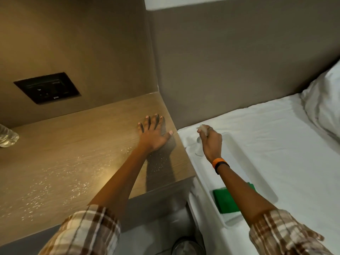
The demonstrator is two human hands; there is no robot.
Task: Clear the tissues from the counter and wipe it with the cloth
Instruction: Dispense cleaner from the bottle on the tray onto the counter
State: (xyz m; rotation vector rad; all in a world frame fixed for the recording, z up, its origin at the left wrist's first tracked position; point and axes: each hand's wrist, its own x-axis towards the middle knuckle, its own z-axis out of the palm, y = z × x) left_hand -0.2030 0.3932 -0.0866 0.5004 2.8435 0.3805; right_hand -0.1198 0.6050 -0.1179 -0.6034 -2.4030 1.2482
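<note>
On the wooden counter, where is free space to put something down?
Free: the wide middle of the counter, between the plastic bottle at its left edge and the left hand, though droplets cover it. Crowded: only the right corner, under that flat hand.

I count one green cloth (227, 200), one white tray (257, 173), one spray bottle (200, 142), one water bottle (7, 138), one pillow (323, 109), one wall socket panel (47, 87).
</note>
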